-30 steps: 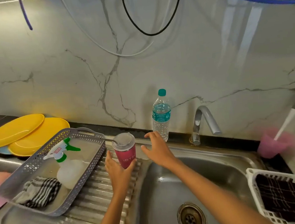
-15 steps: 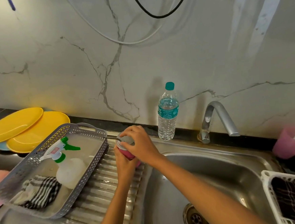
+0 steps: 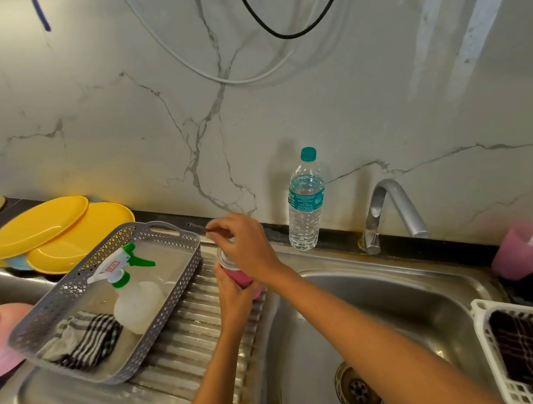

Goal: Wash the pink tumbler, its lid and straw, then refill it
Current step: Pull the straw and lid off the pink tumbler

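The pink tumbler [image 3: 240, 278] stands on the ribbed draining board, mostly hidden by my hands. My left hand [image 3: 234, 296] grips its body from the near side. My right hand [image 3: 246, 245] is above the clear lid [image 3: 224, 258] and pinches the thin metal straw [image 3: 197, 227], which sticks out to the left from between my fingers. A water bottle [image 3: 305, 205] with a teal cap stands upright on the back ledge, right of the tumbler.
A grey perforated tray [image 3: 170, 289] with a spray bottle [image 3: 131, 289] and a checked cloth lies left of the tumbler. Yellow plates [image 3: 47, 231] sit at back left. The sink basin [image 3: 395, 313], tap [image 3: 390, 211], pink cup [image 3: 524, 251] and white basket [image 3: 493, 343] are on the right.
My right hand has moved from beside the tumbler onto its top and taken hold of the straw, now lifted up and left. My left hand has kept its grip on the tumbler.
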{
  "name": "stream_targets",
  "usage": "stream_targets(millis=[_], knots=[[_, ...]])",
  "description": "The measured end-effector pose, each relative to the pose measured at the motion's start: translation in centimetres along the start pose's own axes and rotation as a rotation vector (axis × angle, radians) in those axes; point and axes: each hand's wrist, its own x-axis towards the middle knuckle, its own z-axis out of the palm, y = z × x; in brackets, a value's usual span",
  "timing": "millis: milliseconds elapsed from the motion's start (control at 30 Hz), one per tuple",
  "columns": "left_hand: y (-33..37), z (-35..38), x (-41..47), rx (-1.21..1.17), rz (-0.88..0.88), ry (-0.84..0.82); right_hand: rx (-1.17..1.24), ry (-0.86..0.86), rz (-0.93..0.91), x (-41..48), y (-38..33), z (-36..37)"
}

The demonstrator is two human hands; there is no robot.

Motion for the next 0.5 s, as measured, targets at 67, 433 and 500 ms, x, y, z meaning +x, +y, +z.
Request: stream_targets(millis=[67, 433, 500], knots=[[-0.2, 0.1, 0.0, -0.024, -0.025, -0.008, 0.059, 0.056, -0.016, 0.9, -1.0, -1.1], [0.1, 0.7, -0.2, -0.082, 0.033, -0.024, 0.358, 0.471, 0.205, 2.6, -0.5, -7.8], [0.1, 0.7, -0.2, -0.082, 0.043, -0.027, 0.367, 0.545, 0.272, 2.0, 1.5, -7.8]])
